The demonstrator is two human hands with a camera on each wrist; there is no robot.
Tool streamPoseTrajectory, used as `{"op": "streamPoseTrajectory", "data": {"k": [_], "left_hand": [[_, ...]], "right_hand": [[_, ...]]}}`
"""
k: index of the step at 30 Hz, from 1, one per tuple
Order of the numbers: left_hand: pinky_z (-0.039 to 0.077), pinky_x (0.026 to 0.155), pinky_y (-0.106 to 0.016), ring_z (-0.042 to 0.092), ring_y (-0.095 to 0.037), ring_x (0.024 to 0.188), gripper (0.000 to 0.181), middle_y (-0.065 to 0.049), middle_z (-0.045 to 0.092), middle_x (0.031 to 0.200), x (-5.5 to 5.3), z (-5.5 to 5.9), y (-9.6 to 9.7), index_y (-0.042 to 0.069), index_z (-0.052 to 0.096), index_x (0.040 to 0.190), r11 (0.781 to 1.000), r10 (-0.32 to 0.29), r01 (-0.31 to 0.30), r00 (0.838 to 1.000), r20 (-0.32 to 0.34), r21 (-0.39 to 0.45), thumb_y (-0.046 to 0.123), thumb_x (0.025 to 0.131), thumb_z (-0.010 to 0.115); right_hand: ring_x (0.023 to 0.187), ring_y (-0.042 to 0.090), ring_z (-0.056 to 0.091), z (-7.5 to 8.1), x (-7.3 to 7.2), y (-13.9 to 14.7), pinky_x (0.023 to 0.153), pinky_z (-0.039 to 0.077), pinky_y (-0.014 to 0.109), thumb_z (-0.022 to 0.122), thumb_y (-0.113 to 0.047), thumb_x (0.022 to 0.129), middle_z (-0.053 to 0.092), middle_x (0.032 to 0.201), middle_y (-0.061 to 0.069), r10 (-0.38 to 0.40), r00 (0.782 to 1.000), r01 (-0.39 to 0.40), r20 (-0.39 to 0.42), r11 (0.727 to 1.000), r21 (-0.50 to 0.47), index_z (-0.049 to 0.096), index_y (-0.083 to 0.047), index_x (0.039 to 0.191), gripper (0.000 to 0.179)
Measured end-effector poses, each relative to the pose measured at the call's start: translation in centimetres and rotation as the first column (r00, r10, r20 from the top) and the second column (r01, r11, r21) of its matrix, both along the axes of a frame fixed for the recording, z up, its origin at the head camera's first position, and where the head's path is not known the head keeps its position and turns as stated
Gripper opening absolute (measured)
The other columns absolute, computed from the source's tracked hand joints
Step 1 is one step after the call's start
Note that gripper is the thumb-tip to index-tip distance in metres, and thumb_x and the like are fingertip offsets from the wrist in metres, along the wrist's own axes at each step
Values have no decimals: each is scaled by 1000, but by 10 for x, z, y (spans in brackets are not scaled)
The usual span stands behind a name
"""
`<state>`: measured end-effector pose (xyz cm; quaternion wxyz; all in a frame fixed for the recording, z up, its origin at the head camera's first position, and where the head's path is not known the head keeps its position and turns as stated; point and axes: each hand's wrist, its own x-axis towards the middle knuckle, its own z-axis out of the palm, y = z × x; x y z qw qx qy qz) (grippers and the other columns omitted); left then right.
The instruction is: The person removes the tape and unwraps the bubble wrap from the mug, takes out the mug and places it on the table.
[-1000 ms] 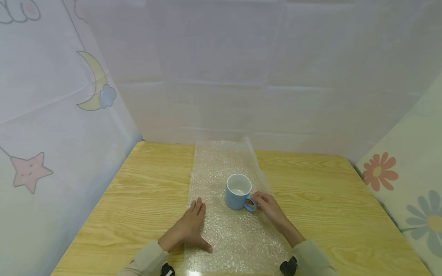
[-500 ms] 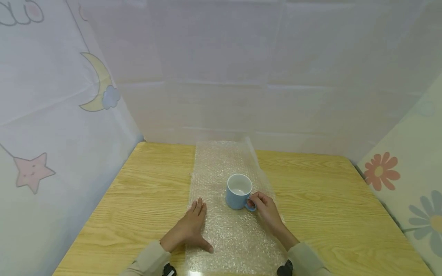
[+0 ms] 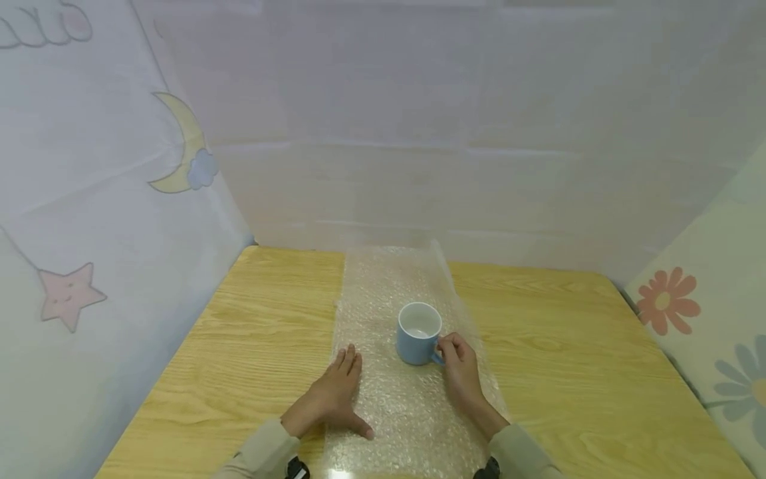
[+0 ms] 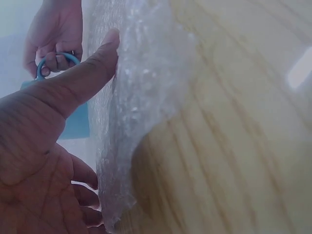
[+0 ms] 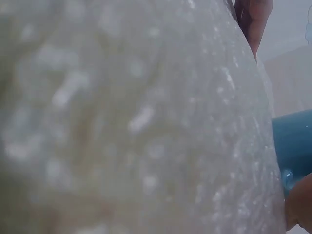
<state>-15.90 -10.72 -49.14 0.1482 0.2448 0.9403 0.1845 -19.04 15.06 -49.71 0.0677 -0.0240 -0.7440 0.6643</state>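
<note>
A light blue mug [image 3: 414, 347] with a white inside stands upright on a long sheet of bubble wrap [image 3: 407, 412]. My right hand [image 3: 462, 372] holds its handle, fingers curled through the loop, as the left wrist view shows with the blue handle [image 4: 41, 66]. Flat on the left edge of the sheet lies my left hand [image 3: 336, 394], fingers straight and thumb spread out. In the right wrist view the mug [image 5: 295, 141] shows only partly at the right edge, beside a bit of my right hand [image 5: 300, 204].
The wooden table [image 3: 251, 346] extends on both sides of the sheet. A pale cloth backdrop [image 3: 383, 120] rises behind it, and printed cloths with a moon [image 3: 179, 143] and a flower [image 3: 663, 301] hang at the sides.
My right hand has turned slightly at the handle, its wrist shifting left, and the handle now shows less past the fingers. The left hand keeps its place on the sheet; the whole view drifts slightly.
</note>
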Motion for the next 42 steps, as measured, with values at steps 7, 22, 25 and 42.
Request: {"op": "streamPoseTrajectory", "data": {"k": [7, 22, 25, 42], "left_hand": [[20, 113, -52, 6, -47, 142, 135, -33, 5, 154, 0, -2, 1, -14, 18, 147, 1000, -6, 6, 1000, 0, -11, 66, 60, 81], [19, 112, -54, 4, -48, 141, 136, -32, 2, 155, 4, -5, -3, -14, 13, 148, 999, -5, 5, 1000, -12, 40, 67, 62, 79], [19, 112, -55, 4, -47, 141, 136, -30, 3, 155, 4, -5, -5, -13, 13, 148, 999, 5, -4, 1000, -13, 51, 67, 62, 79], [18, 112, -56, 12, -44, 142, 122, -31, 12, 154, 9, 1, -13, -15, 23, 146, 994, 24, -19, 999, -43, 105, 53, 64, 84]], "right_hand": [[77, 19, 40, -13, -2, 0, 71, 38, 27, 47, -7, 100, 46, 83, 13, -54, 998, 50, -40, 995, -90, 45, 14, 85, 26], [83, 15, 49, 6, 2, 8, 80, 45, 26, 47, 3, 97, 52, 78, 3, -166, 971, 115, -173, 955, -275, 41, 20, 80, 25], [83, 15, 49, 12, 2, 15, 81, 46, 26, 47, 3, 97, 53, 78, 2, -187, 967, 132, -174, 949, -287, 41, 21, 81, 25], [71, 13, 44, 36, 5, 57, 60, 37, 17, 43, 7, 97, 54, 72, 2, -284, 941, 146, -183, 830, -538, 48, 5, 65, 32]]}}
